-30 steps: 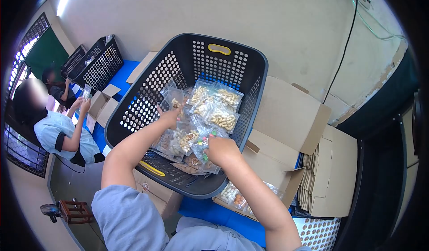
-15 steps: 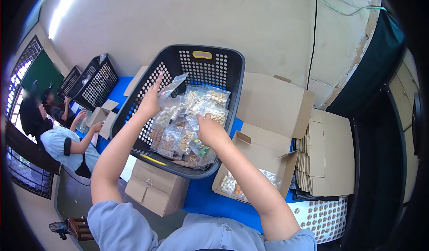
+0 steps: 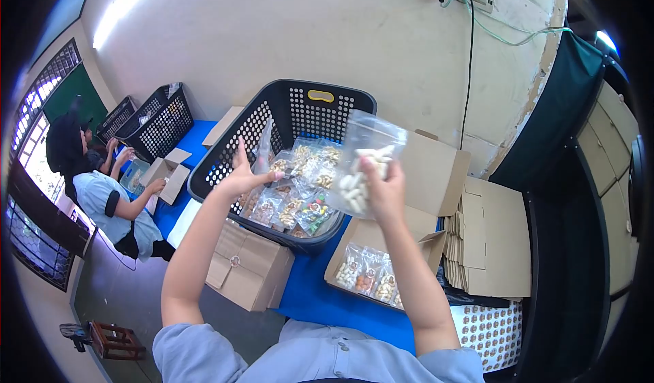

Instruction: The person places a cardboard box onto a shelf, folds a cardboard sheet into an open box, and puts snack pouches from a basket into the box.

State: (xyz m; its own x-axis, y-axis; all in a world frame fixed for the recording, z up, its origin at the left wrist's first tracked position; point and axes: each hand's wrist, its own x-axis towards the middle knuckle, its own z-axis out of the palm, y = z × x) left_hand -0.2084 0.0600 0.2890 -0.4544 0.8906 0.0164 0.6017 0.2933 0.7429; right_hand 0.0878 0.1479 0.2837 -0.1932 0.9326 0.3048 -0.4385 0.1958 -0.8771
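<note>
My right hand (image 3: 383,189) grips a clear zip bag (image 3: 352,187) of white, oblong pieces, held up beside the black perforated basket (image 3: 262,120). Fingers apart and thumb stretched out, my left hand (image 3: 246,176) is over the basket's left part and holds nothing. Several clear packets (image 3: 310,161) with pale, brown and colourful contents lie heaped in the basket. One clear bag (image 3: 265,141) stands on edge against its left wall, behind my left hand. Below my right forearm, an open cardboard box (image 3: 338,284) contains a row of filled bags (image 3: 368,277).
A stack of flattened cartons (image 3: 497,236) and a sticker sheet (image 3: 487,332) lie to the right. A closed box (image 3: 248,260) stands at the front left. Further left, a co-worker (image 3: 102,195) handles a small carton (image 3: 174,175) near other black baskets (image 3: 160,120).
My right hand has lifted a bag of white pieces out of the basket, up and to the right. My left hand has moved slightly right and down. The view has shifted.
</note>
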